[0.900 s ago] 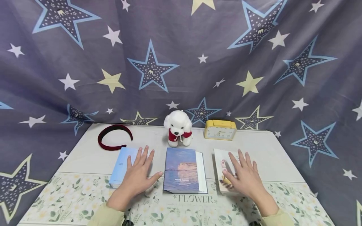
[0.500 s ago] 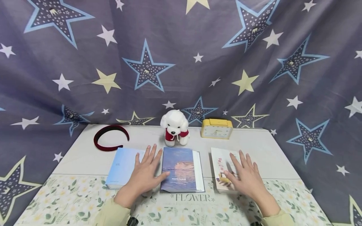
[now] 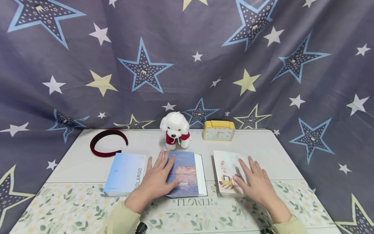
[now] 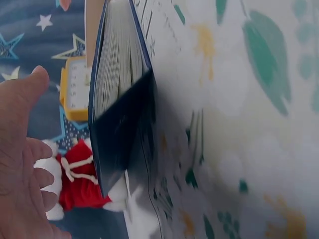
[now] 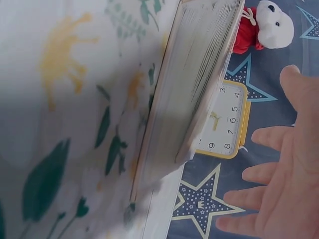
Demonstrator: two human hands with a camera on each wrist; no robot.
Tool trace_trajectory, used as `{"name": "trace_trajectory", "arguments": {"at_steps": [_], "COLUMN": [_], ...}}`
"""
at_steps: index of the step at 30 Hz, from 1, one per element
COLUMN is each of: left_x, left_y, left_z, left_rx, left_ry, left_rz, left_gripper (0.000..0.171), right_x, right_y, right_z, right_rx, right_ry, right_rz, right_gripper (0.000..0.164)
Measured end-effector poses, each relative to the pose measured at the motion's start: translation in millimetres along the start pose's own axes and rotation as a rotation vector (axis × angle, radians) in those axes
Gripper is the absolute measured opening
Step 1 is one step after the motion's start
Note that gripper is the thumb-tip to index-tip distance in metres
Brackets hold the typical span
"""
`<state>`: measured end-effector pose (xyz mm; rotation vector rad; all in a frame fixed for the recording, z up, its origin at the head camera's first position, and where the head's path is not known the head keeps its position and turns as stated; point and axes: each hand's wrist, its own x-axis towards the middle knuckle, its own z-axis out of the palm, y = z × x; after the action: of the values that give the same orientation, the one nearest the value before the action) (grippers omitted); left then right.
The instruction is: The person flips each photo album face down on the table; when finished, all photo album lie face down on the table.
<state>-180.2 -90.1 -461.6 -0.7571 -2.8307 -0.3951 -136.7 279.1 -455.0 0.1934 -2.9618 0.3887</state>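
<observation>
My left hand (image 3: pixel 158 179) is spread flat above the left side of the photo album with a sea-cliff cover (image 3: pixel 184 167); the left wrist view shows a gap between palm and album. Left of it lies a light-blue album marked POLAROID (image 3: pixel 125 174). Over the right side of a thick white book with a yellow cartoon drawing (image 3: pixel 223 162) my right hand (image 3: pixel 257 182) hovers, fingers apart. In the right wrist view its fingers (image 5: pixel 249 199) stand off from the book's page block (image 5: pixel 192 89). Neither hand holds anything.
A white plush dog in a red top (image 3: pixel 175 128) sits behind the middle album. A yellow alarm clock (image 3: pixel 219 130) stands right of it, a dark-red headband (image 3: pixel 94 148) lies at back left. The tabletop (image 3: pixel 193 214) is flower-patterned in front, with a star-printed curtain (image 3: pixel 175 81) behind.
My left hand has moved right, off the light-blue album and over the sea-cliff album, uncovering the POLAROID lettering. My right hand stays over the white book. The head view has shifted slightly right.
</observation>
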Motion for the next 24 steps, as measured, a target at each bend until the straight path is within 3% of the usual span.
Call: {"name": "trace_trajectory", "arguments": {"at_steps": [10,19,24], "left_x": [18.9,45.7,55.1], "left_y": [31.0,83.7,109.2], "left_z": [12.9,23.7,34.2], "left_rx": [-0.021,-0.018,-0.012], "left_ry": [-0.065,-0.201,-0.237], "left_rz": [0.1,0.255,0.307], "left_gripper": [0.085,0.067,0.069], "right_x": [-7.0,-16.2,-18.8], "right_y": [14.1,20.2,21.3], "right_z": [-2.1,0.6,1.3], "right_rx": [0.02,0.102,0.138], "right_ry": [-0.018,-0.122,-0.151], "right_rz": [0.029,0.139,0.182], "right_gripper": [0.071,0.07,0.07]}}
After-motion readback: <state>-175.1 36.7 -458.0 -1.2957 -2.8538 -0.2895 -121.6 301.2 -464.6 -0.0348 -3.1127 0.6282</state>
